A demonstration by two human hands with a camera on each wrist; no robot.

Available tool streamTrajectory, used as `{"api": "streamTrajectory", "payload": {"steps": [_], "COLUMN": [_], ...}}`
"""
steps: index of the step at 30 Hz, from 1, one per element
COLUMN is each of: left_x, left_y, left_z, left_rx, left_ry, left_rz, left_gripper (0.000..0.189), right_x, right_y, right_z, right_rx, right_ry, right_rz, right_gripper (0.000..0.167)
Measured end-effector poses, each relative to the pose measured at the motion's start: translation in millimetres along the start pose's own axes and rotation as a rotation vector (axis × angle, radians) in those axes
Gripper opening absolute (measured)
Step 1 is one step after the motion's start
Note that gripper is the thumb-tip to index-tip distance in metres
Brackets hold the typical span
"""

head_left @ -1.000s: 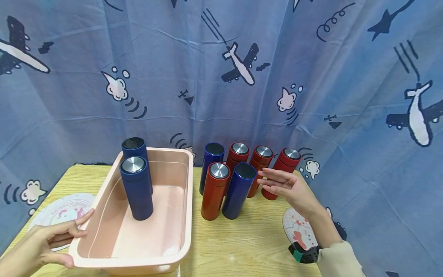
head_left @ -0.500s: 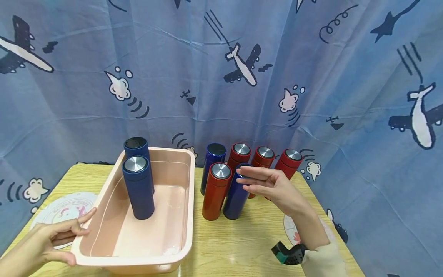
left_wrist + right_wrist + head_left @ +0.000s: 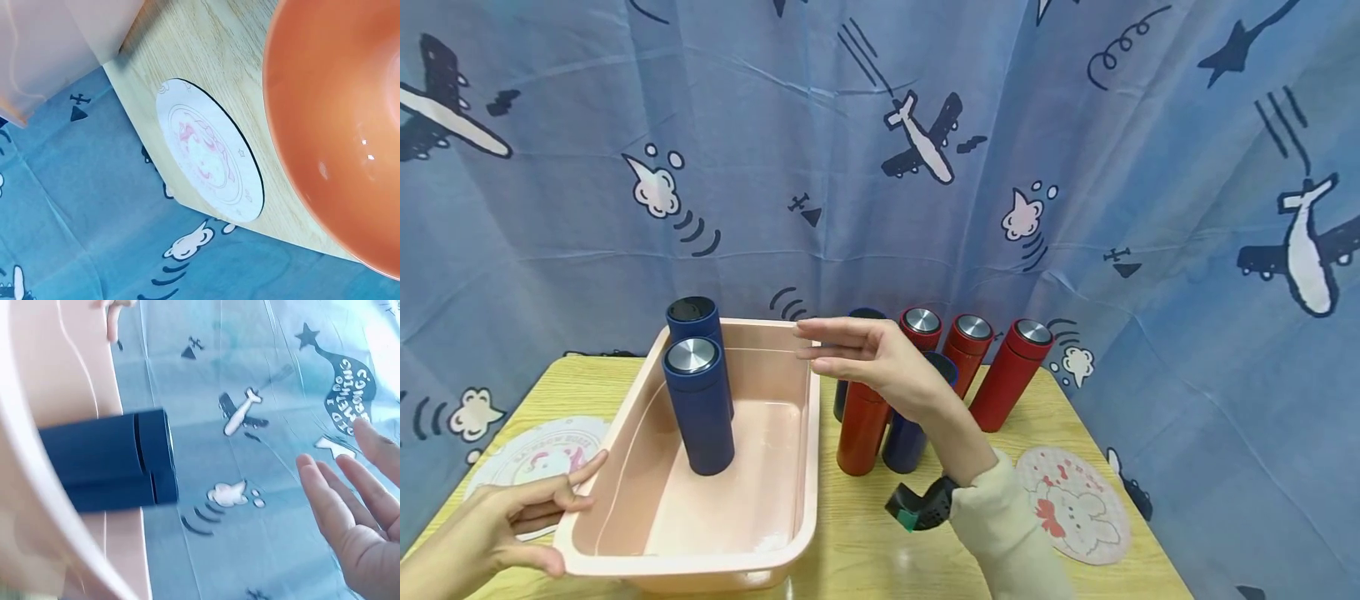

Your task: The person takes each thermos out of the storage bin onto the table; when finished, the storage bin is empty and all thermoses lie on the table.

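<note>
My left hand (image 3: pixel 512 521) grips the near left corner of a pale pink plastic tub (image 3: pixel 814 467), fingers at the side rim and thumb at the front; in the right wrist view its fingertips (image 3: pixel 114 322) show at the rim. Two blue thermos bottles stand in the tub, the nearer bottle (image 3: pixel 703 417) silver-lidded, the farther bottle (image 3: pixel 691 308) black-lidded. My right hand (image 3: pixel 880 354) holds nothing, its fingers extended over the tub's right rim. Behind and below it stand several red bottles (image 3: pixel 1011 375) and two blue bottles, the front blue bottle (image 3: pixel 904 442) partly covered by the arm.
A round rabbit-print mat (image 3: pixel 1078 508) lies at the table's right, another round mat (image 3: pixel 209 150) at the left. A large orange bowl (image 3: pixel 331 125) fills the right side of the left wrist view. A blue printed curtain (image 3: pixel 820 150) hangs behind the table.
My right hand has moved left from beside the red bottles, across the front bottles, to the tub's right rim. The left hand keeps its place on the tub; the bottles stand unchanged.
</note>
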State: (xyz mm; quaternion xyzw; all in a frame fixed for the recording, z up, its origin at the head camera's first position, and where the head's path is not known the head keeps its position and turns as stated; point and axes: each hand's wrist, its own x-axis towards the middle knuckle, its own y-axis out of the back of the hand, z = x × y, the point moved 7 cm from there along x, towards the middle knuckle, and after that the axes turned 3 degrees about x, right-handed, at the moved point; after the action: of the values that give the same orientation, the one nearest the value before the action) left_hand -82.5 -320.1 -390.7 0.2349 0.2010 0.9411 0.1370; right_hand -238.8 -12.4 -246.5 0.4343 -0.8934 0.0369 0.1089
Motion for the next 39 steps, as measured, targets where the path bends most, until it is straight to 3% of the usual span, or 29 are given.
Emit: {"api": "streamTrajectory", "payload": {"steps": [7,21,28,32,39], "left_x": [0.2,1.1,2.2,3.3,3.1], "left_y": [0.4,1.7,1.2,0.9,0.4], "left_z": [4.2,11.7,8.4,9.1,10.5], "left_rx": [0.076,0.093,0.104,0.097,0.095], "left_ry": [-0.059,-0.070,-0.045,-0.061,-0.065], "left_rz": [0.038,0.049,0.049,0.041,0.044], "left_gripper": [0.054,0.048,0.051,0.049,0.051], "right_x": [41.2,105.4,118.8,122.6,129.7], "right_y": [-23,-40,-45,-48,-48], "right_z": [19,64,83,92,102], "right_rx": [-0.007,0.186,0.184,0.180,0.211], "right_ry": [-0.036,0.016,0.021,-0.003,-0.026], "right_rz": [-0.009,0.105,0.054,0.003,-0.018], "right_gripper": [0.041,0.043,0.047,0.050,0.052]}}
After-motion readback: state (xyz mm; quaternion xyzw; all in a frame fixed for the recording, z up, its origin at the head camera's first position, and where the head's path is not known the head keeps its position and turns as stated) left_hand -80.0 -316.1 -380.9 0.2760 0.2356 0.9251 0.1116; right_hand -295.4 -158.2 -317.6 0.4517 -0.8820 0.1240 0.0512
